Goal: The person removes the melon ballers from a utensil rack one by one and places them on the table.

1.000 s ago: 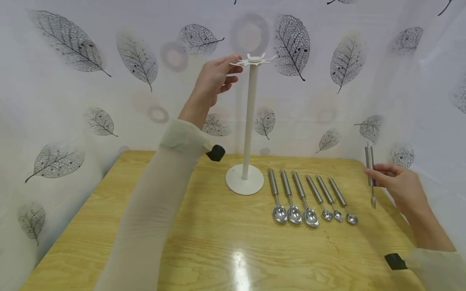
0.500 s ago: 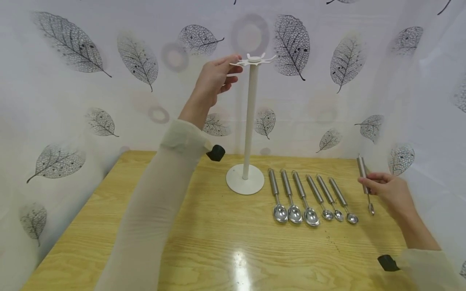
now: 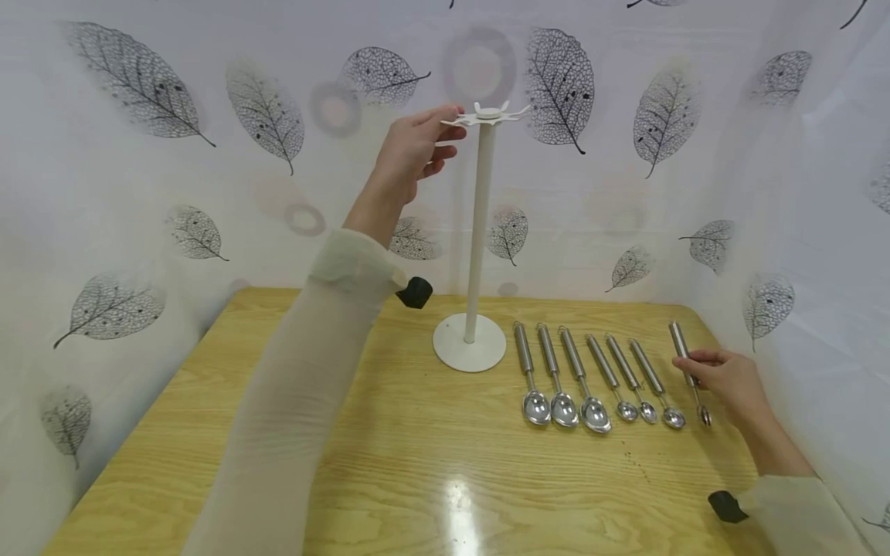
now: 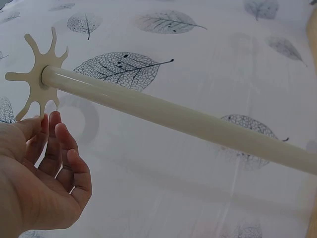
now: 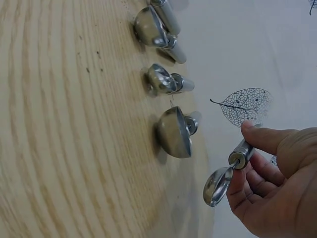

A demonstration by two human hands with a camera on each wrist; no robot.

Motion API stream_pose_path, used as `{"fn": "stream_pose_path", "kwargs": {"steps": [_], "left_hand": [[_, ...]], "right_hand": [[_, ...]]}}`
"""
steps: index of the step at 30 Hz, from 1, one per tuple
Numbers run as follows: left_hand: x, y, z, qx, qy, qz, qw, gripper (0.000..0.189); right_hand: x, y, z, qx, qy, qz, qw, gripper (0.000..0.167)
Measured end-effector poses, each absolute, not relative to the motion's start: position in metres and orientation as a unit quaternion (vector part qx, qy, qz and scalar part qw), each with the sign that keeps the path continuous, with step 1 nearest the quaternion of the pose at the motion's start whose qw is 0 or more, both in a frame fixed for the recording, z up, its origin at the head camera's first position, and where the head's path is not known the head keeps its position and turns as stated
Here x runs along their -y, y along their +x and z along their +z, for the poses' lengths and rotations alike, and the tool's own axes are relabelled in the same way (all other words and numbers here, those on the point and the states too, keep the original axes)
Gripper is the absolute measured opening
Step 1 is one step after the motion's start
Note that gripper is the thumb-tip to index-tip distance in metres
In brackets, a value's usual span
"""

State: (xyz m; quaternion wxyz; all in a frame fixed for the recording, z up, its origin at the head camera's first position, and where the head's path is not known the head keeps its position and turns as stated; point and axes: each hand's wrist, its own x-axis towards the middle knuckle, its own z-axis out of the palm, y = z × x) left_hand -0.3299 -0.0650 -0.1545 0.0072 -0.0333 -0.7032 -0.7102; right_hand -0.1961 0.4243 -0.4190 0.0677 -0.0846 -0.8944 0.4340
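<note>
A cream utensil stand rises upright from its round base, with curved hooks spreading out at the top. My left hand pinches one hook tip between thumb and index finger; in the left wrist view the other fingers curl loosely below. At the table's right end, my right hand grips a melon baller by its steel handle, its small oval bowl pointing down. Left of that hand lie several steel scoops in a row, three larger ones including a large scoop and three smaller ones including a small scoop.
The wooden table carries the stand and the row of scoops. A white curtain with leaf prints hangs behind and at both sides, close to the right hand. Small dark specks lie in front of the smaller scoops.
My right hand has moved left and down with the melon baller, bringing it beside the end of the scoop row. The left hand has stayed on the hook.
</note>
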Motion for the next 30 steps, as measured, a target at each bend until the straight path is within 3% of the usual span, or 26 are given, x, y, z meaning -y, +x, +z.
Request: {"fn": "stream_pose_path", "kwargs": {"steps": [16, 30], "left_hand": [[0.063, -0.329, -0.154, 0.706, -0.033, -0.707, 0.007, 0.030], [0.063, -0.329, -0.155, 0.705, -0.029, -0.709, 0.010, 0.029]], "right_hand": [[-0.425, -0.208, -0.434, 0.930, -0.100, 0.352, 0.044, 0.053], [-0.423, -0.213, -0.443, 0.947, -0.092, 0.300, 0.062, 0.047]]}}
